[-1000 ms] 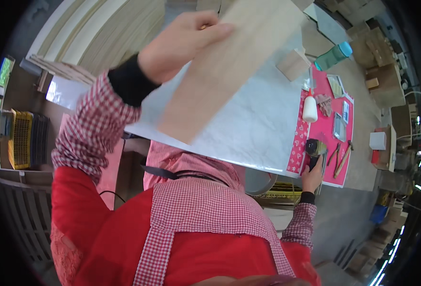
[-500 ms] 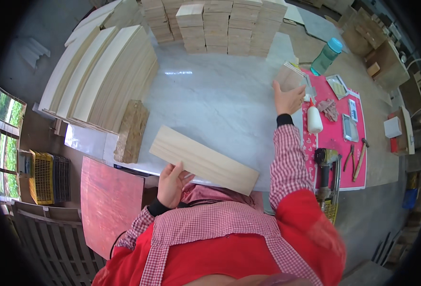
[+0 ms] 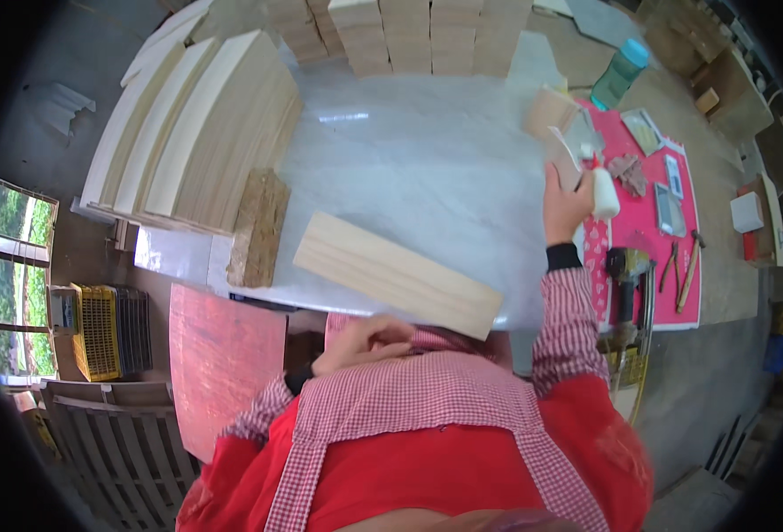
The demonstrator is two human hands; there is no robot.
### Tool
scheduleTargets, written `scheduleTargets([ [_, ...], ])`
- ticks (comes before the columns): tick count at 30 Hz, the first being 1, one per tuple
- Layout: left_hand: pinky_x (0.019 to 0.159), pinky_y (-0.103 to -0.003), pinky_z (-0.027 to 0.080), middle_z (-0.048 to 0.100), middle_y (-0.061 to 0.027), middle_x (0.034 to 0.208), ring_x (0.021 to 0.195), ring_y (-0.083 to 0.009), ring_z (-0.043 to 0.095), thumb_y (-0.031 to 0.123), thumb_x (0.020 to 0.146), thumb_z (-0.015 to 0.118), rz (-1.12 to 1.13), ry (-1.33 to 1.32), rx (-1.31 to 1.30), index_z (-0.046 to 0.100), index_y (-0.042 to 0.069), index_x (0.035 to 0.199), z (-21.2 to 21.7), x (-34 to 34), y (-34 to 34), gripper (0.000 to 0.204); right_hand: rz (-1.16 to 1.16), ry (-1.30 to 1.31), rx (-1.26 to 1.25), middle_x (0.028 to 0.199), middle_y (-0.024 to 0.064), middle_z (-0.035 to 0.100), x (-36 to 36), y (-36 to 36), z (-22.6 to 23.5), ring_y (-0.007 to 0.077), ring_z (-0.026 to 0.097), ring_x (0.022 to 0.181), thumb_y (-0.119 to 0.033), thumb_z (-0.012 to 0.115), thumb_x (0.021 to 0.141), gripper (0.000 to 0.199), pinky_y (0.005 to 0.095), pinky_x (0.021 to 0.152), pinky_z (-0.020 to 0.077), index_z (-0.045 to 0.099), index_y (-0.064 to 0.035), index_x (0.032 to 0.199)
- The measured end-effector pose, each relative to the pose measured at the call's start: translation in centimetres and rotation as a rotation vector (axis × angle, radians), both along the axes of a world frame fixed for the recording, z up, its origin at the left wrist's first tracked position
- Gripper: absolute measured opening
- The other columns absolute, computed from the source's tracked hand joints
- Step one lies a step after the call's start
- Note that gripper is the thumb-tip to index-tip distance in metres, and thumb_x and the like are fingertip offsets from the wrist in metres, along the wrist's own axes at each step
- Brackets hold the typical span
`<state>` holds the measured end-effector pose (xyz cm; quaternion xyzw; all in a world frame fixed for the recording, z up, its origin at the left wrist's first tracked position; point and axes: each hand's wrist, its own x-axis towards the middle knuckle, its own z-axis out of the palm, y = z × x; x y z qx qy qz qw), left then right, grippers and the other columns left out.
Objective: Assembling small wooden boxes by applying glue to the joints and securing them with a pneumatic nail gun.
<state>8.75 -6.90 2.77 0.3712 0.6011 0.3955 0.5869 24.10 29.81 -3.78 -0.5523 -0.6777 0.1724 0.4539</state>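
A pale wooden plank [image 3: 397,273] lies slantwise on the glossy white table [image 3: 409,160], its near end past the table's front edge. My left hand [image 3: 365,341] is drawn back by my chest, just below the plank, fingers curled with nothing in them. My right hand [image 3: 567,199] reaches to the table's right edge and grips a white glue bottle [image 3: 604,191] with a red tip, at the edge of a pink mat [image 3: 644,239].
Long planks [image 3: 196,133] are stacked at the left and wooden blocks [image 3: 409,31] at the back. A chipboard block [image 3: 254,226] lies near the plank. The mat holds pliers, a nail gun [image 3: 626,275] and small items. Behind it stand a small wooden box [image 3: 551,111] and a teal bottle [image 3: 620,75].
The plank, held up a second ago, now lies on the table. My left hand has let go and pulled back to my chest. My right hand moved from the small box to the glue bottle.
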Motion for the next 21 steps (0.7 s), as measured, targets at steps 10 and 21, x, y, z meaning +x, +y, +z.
scheduleTargets([
  [10, 0.104, -0.049, 0.037, 0.055, -0.0127, 0.126, 0.121, -0.0290, 0.050, 0.057, 0.064, 0.079, -0.654, 1.359, 0.633, 0.049, 0.004, 0.135, -3.0, 4.1, 13.6, 0.094, 0.323, 0.025, 0.021, 0.088, 0.0153, 0.057, 9.0, -17.6, -0.4, 0.0328, 0.056, 0.071, -0.008, 0.059, 0.095, 0.013, 0.0405, 0.063, 0.0452, 0.063, 0.0045, 0.096],
  [21, 0.084, -0.041, 0.044, 0.057, -0.0144, 0.112, 0.100, -0.0306, 0.058, 0.046, 0.056, 0.084, -0.436, 1.201, 0.593, 0.053, 0.005, 0.124, 2.3, 2.0, 15.2, 0.086, 0.446, 0.035, -0.061, 0.093, 0.0187, 0.058, 6.0, -18.6, -2.6, 0.0367, 0.061, 0.080, -0.004, 0.062, 0.085, 0.047, 0.0421, 0.066, 0.0502, 0.053, 0.0007, 0.131],
])
